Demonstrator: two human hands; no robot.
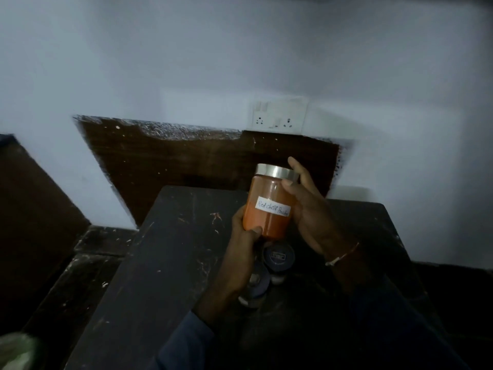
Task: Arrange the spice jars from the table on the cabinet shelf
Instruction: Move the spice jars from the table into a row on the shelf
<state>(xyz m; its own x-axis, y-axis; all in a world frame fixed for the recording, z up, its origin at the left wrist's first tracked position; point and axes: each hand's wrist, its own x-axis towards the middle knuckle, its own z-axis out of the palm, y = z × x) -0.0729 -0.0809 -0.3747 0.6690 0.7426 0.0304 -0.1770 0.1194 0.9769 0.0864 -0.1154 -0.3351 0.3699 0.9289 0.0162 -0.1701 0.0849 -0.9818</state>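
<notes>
A glass jar of red chilli powder (269, 209) with a silver lid and a white handwritten label is held up above the dark table (165, 263). My left hand (242, 241) grips its base from below. My right hand (309, 209) holds its right side, fingers near the lid. Two smaller jars with dark blue lids stand on the table under my hands: one (278, 259) just below the red jar, the other (257, 287) nearer me and partly hidden by my left wrist. No cabinet shelf is visible.
A white wall (240, 62) with a switch and socket plate (278, 116) rises behind the table. A dark wooden panel (186, 161) leans against the wall. Another dark board (32, 209) stands at the left. The floor is dark.
</notes>
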